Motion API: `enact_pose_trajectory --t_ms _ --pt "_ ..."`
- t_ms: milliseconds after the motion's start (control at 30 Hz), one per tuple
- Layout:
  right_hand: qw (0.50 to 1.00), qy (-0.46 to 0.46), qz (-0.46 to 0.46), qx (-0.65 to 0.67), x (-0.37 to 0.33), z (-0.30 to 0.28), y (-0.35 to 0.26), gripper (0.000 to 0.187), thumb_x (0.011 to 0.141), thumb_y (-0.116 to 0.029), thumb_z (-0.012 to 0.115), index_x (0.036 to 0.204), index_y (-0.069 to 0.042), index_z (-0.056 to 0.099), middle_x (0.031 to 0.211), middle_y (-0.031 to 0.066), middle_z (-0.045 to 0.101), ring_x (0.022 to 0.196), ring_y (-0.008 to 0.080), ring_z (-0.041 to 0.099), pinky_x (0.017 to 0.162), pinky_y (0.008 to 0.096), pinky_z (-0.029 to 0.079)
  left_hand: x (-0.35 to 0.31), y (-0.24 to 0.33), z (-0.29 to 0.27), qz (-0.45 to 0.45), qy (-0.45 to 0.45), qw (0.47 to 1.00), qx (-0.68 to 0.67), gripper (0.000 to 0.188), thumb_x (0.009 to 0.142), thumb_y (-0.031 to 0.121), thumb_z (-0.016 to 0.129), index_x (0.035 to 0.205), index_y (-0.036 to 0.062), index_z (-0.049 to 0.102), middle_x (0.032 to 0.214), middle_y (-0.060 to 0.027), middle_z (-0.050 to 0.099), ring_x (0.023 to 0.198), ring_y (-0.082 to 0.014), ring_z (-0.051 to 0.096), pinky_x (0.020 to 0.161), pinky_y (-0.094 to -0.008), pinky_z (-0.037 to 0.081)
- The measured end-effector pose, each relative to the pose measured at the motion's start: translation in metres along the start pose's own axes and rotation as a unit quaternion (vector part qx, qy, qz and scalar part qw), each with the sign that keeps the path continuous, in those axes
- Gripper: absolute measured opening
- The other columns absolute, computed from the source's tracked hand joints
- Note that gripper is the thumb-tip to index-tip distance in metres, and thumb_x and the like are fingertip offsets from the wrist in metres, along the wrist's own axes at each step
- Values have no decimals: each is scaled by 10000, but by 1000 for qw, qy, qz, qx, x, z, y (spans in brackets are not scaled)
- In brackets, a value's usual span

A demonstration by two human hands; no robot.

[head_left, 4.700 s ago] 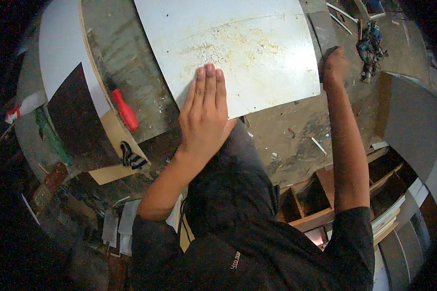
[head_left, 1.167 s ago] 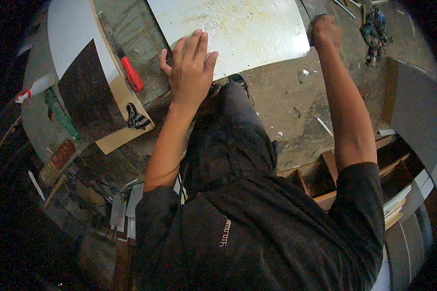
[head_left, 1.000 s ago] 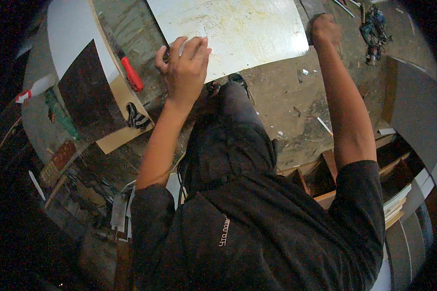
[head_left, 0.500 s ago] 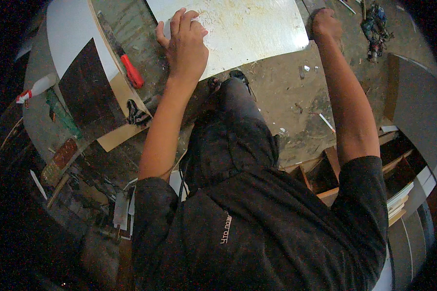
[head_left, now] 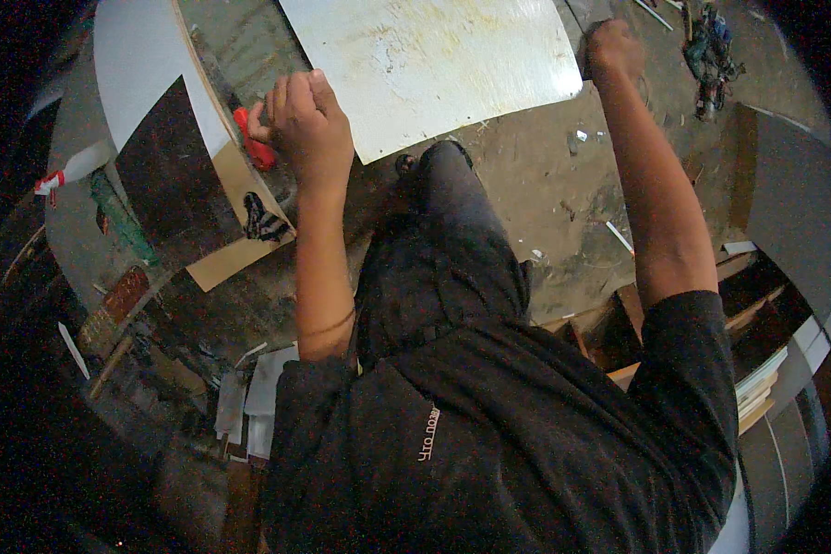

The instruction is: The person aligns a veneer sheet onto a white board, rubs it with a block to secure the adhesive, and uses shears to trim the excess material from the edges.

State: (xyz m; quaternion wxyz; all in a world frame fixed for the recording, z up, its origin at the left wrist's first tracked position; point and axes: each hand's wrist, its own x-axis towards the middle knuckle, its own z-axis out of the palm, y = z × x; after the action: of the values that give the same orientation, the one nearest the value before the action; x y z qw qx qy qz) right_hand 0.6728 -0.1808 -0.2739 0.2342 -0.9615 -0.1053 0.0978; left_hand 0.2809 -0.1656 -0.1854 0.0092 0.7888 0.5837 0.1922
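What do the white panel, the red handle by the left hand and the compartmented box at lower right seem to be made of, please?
White panel: perhaps laminate or coated board; glossy, as its yellow-stained face reflects light.
Red handle: probably plastic, smooth-looking and evenly vivid in colour.
Compartmented box: likely wood, dull-finished, judging by its brown, board-like edges.

Dirty brown floor (head_left: 535, 194) on my feed here, scattered with pale scraps; lower right, I'm seeing a wooden unit (head_left: 630, 312) with open compartments, a big grey panel (head_left: 794, 185) near it. Light's dim, and the lower left sinks into deep shadow.
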Motion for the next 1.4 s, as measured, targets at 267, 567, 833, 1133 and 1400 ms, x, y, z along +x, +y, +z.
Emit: enact_pose_trajectory --t_ms 267,567,833,1133,1400 --pt "999 -42 -24 -12 -9 4 -9 643 918 -468 411 1076 86 696 1192 323 642 1125 465 630 966 487 482 21 8 41 -28 121 980 -153 952 678 576 845 1332 10 447 1276 -258 540 1267 -387 444 1114 -523 232" --pt "997 -55 57 -12 -15 -19 -17 667 931 -483 379 1118 76 691 1211 282 653 1144 421 637 973 484 488 27 -2 46 -74 -20 939 -335 1302 628 396 925 1563 25 99 1504 -302 367 1409 -448 289 1146 -539 248" --pt "997 -15 66 -29 -4 -13 -10 667 906 -474 389 1109 79 703 1192 294 659 1147 431 633 1000 477 472 33 -5 17 -94 -140 927 -336 1239 624 309 932 1576 133 159 1485 -242 412 1353 -429 339 1143 -520 266" --pt "998 -23 56 5 -7 -18 -10 654 906 -453 391 1113 90 692 1188 311 650 1143 449 625 991 493 465 26 11 25 -74 -82 967 -232 1295 565 469 933 1577 144 193 1504 -205 403 1371 -393 353 1163 -556 131" --pt "996 -40 83 17 -15 -26 -14 650 877 -453 426 1099 95 695 1165 327 650 1118 460 634 979 487 475 28 -1 9 -54 -112 960 -250 1164 612 410 908 1570 181 287 1480 -195 466 1376 -372 371 1153 -545 154"
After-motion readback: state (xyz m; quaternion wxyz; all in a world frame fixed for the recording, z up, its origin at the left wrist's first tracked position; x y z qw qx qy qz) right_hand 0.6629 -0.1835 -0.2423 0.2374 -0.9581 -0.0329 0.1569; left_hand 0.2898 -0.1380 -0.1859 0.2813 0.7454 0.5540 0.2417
